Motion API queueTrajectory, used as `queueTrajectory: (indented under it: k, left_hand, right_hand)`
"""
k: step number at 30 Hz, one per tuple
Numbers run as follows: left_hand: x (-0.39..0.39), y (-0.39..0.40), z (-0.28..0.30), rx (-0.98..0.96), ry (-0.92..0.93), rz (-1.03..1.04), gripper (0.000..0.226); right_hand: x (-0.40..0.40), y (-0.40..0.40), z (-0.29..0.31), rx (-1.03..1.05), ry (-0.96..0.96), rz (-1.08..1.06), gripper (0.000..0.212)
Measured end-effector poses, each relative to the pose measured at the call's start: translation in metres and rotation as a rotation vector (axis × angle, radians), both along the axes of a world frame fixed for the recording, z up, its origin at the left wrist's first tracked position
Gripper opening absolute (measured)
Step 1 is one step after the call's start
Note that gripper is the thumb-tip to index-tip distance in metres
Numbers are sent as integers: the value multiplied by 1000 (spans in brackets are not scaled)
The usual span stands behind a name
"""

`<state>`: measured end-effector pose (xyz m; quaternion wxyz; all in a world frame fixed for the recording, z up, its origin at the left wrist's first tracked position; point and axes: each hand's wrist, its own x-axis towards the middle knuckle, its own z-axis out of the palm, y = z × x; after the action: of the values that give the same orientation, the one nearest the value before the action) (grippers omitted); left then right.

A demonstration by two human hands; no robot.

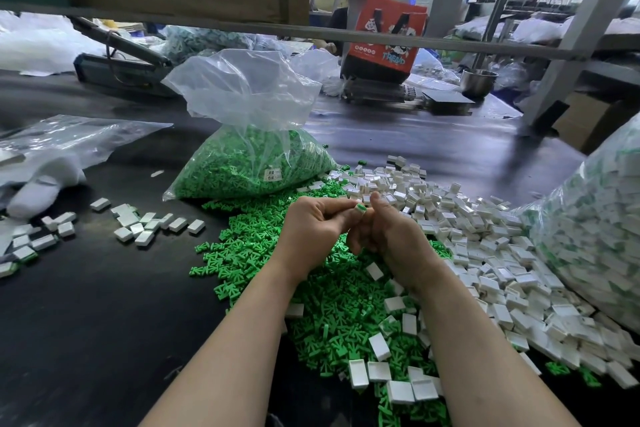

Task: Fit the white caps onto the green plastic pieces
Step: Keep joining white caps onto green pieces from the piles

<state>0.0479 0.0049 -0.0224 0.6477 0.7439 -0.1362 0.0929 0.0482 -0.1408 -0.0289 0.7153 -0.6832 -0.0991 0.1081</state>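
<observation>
Left hand point(313, 224) and right hand point(384, 236) together pinch one capped piece point(360, 208). Finished pieces point(138, 227) few, left of grip; green pile point(329, 291) below, white caps point(485, 253) right: most remains.

Bag label point(272, 174) print too small
</observation>
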Motion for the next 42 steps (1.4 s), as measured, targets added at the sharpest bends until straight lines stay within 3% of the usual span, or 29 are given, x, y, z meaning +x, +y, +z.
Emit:
queueTrajectory:
  k: [4, 11, 19, 32, 37, 42]
  left_hand:
    - [2, 1, 3, 14, -32, 31, 17]
    - [3, 5, 3, 85, -21, 89, 13]
    - [2, 5, 4, 170, -64, 105, 14]
    - [3, 9, 3, 245, -81, 106, 19]
    - [9, 48, 9, 415, -45, 399, 20]
    - [9, 110, 8, 625, 174, 804, 10]
  right_hand:
    - [0, -3, 0, 19, -45, -159, 48]
    - [3, -6, 0, 35, -222, -298, 6]
    - [1, -4, -1, -78, -358, -302, 2]
    - [3, 0, -3, -306, -411, -379, 5]
    - [5, -3, -6, -410, -418, -495, 8]
    - [4, -4, -4, -530, -463, -645, 6]
